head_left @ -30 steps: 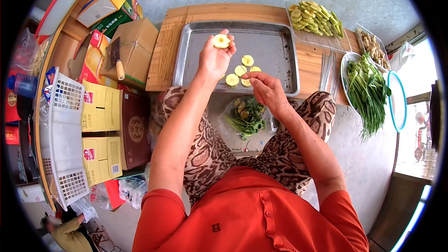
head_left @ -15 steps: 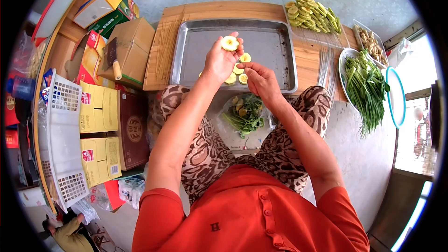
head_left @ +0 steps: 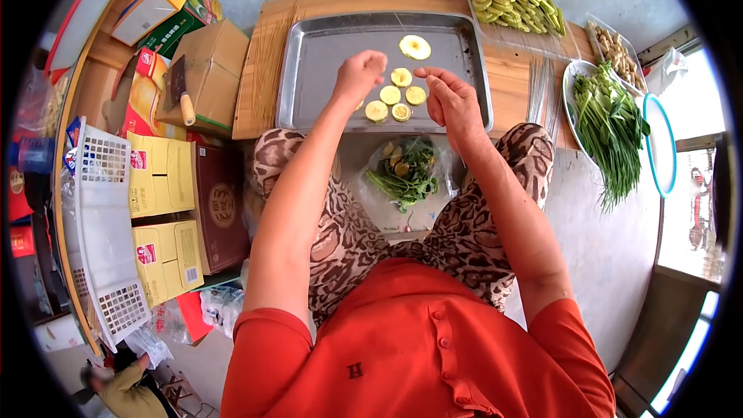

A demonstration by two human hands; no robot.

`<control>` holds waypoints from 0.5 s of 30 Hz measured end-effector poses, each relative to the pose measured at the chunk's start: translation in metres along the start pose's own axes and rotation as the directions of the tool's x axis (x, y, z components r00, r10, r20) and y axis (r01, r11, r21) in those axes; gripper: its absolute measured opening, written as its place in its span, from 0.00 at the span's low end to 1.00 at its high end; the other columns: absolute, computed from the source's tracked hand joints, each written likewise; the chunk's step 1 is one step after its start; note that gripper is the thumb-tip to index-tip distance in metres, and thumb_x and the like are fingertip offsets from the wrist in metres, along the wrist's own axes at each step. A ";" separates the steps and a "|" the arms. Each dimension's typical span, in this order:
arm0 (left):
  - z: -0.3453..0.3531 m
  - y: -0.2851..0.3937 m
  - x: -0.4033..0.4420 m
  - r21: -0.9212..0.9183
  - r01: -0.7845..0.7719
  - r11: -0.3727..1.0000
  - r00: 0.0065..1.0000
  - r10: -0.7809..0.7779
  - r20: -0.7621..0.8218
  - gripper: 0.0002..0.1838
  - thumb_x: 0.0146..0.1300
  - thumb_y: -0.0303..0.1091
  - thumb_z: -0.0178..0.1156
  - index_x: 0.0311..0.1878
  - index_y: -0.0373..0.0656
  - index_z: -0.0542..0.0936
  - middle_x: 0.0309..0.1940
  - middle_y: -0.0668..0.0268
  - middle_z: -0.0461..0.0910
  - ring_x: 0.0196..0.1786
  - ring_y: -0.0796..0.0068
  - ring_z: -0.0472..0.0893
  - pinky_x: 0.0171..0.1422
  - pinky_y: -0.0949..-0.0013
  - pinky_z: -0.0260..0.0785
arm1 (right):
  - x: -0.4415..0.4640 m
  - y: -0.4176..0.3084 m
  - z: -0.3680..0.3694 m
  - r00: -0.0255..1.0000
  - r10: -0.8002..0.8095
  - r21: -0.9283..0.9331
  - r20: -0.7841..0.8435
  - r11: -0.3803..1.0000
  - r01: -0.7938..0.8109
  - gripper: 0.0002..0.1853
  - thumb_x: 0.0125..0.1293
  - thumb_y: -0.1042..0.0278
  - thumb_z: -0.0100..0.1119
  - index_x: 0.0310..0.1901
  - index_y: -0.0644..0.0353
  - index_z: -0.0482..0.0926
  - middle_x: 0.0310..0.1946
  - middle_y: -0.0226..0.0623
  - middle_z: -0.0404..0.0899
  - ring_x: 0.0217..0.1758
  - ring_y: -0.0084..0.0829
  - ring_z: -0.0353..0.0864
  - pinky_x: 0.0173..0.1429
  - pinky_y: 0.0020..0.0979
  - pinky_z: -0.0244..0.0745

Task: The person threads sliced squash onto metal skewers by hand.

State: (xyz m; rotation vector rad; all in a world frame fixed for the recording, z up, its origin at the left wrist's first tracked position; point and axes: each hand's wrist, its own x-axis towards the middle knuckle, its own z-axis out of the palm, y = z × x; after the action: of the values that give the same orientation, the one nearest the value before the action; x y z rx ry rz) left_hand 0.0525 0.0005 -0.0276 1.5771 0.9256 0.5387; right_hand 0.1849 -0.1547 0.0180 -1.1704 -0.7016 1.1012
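Over the metal tray (head_left: 317,112), a large pale yellow-green slice (head_left: 415,47) appears to be on a thin, faintly visible skewer. My right hand (head_left: 449,97) is closed in a pinch just below this slice, at the skewer's near end. To the left is my left hand (head_left: 361,76), its fingers curled inward and apart from the slice; whatever they hold, if anything, is hidden. Several smaller round slices, one of them at the near edge (head_left: 376,111), lie on the tray between and below my hands.
Stacked slices (head_left: 517,6) and a tray of pale brown pieces (head_left: 617,56) stand at the back right, near green leafy stalks (head_left: 607,131). Metal skewers (head_left: 540,97) lie right of the tray. At left are boxes and a knife (head_left: 182,93); a bag of greens (head_left: 402,174) sits below. Another person (head_left: 128,395) is at lower left.
The large slice has left my left hand and now appears farther up, over the tray. My left hand has turned and curled its fingers; my right hand has moved right and up.
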 end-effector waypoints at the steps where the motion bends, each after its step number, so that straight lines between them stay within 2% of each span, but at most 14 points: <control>1: 0.002 -0.007 -0.002 0.000 0.002 1.000 1.000 -0.002 0.004 0.20 0.61 0.48 0.59 0.46 0.42 0.79 0.41 0.64 0.80 0.45 0.64 0.79 0.46 0.61 0.72 | 0.000 0.000 -0.003 1.000 -0.004 0.009 -0.003 1.000 0.004 0.12 0.71 0.67 0.47 0.46 0.64 0.78 0.12 0.19 0.60 0.12 0.13 0.53 0.17 0.19 0.47; 2: 0.005 -0.014 -0.005 0.409 -0.059 0.911 0.998 0.061 0.006 0.19 0.59 0.47 0.61 0.44 0.42 0.78 0.41 0.62 0.80 0.45 0.62 0.79 0.46 0.60 0.71 | -0.001 0.000 -0.006 1.000 -0.005 0.016 0.006 1.000 0.004 0.12 0.71 0.67 0.47 0.46 0.64 0.78 0.12 0.20 0.61 0.12 0.13 0.53 0.17 0.19 0.47; 3: 0.008 -0.020 -0.007 0.746 -0.106 0.658 0.992 0.119 0.036 0.18 0.56 0.46 0.63 0.42 0.43 0.78 0.41 0.60 0.79 0.46 0.61 0.79 0.46 0.59 0.71 | -0.002 0.000 -0.007 1.000 -0.004 0.018 0.001 1.000 0.004 0.12 0.71 0.67 0.47 0.46 0.64 0.78 0.12 0.20 0.61 0.12 0.13 0.53 0.17 0.19 0.47; 4: 0.010 -0.019 -0.013 0.773 -0.092 0.628 0.996 0.068 0.063 0.20 0.51 0.46 0.66 0.41 0.41 0.78 0.43 0.56 0.78 0.48 0.54 0.77 0.49 0.56 0.70 | -0.004 -0.001 -0.008 1.000 0.003 0.011 0.002 1.000 -0.003 0.12 0.71 0.68 0.47 0.46 0.64 0.78 0.12 0.20 0.61 0.12 0.13 0.54 0.17 0.19 0.48; 5: 0.013 -0.019 -0.016 0.774 -0.094 0.626 0.996 0.067 0.066 0.20 0.51 0.46 0.66 0.41 0.41 0.78 0.43 0.56 0.78 0.48 0.54 0.77 0.49 0.56 0.70 | -0.005 -0.002 -0.009 1.000 0.009 0.005 0.003 1.000 -0.009 0.12 0.71 0.68 0.47 0.46 0.64 0.78 0.12 0.20 0.61 0.12 0.13 0.54 0.17 0.19 0.48; 7: 0.019 -0.023 -0.020 0.870 -0.089 0.485 0.995 0.009 0.097 0.23 0.48 0.47 0.69 0.43 0.42 0.77 0.44 0.57 0.77 0.50 0.56 0.77 0.50 0.57 0.70 | -0.007 -0.002 -0.010 1.000 0.008 -0.014 0.008 1.000 -0.007 0.12 0.72 0.67 0.46 0.47 0.64 0.77 0.12 0.20 0.60 0.12 0.13 0.53 0.17 0.18 0.48; 8: 0.020 -0.029 -0.018 0.882 -0.101 0.461 0.994 0.011 0.108 0.25 0.45 0.45 0.71 0.44 0.42 0.76 0.45 0.58 0.76 0.51 0.56 0.77 0.52 0.56 0.70 | -0.008 -0.003 -0.010 1.000 0.006 -0.036 0.015 0.999 -0.005 0.13 0.72 0.66 0.45 0.48 0.64 0.76 0.12 0.20 0.60 0.12 0.13 0.52 0.18 0.18 0.48; 12: 0.023 -0.047 -0.013 0.908 -0.099 0.407 0.994 -0.010 0.113 0.25 0.44 0.43 0.71 0.45 0.43 0.76 0.46 0.58 0.76 0.52 0.56 0.76 0.53 0.56 0.69 | -0.012 -0.007 -0.010 1.000 0.017 -0.057 0.012 0.998 -0.016 0.13 0.72 0.66 0.45 0.48 0.64 0.76 0.12 0.20 0.60 0.12 0.12 0.53 0.18 0.18 0.49; 15: 0.022 -0.050 -0.007 0.904 -0.124 0.410 0.992 0.040 0.118 0.23 0.45 0.41 0.70 0.43 0.42 0.76 0.44 0.57 0.76 0.51 0.53 0.76 0.52 0.54 0.69 | -0.015 -0.008 -0.012 1.000 0.023 -0.073 0.011 0.997 -0.022 0.13 0.72 0.66 0.45 0.48 0.63 0.76 0.12 0.20 0.60 0.12 0.13 0.53 0.18 0.18 0.49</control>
State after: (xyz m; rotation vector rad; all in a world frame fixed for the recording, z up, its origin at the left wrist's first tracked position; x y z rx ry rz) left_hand 0.0518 -0.0172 -0.0797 2.6439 1.1688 -0.0552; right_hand 0.1927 -0.1727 0.0239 -1.2373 -0.7445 1.1100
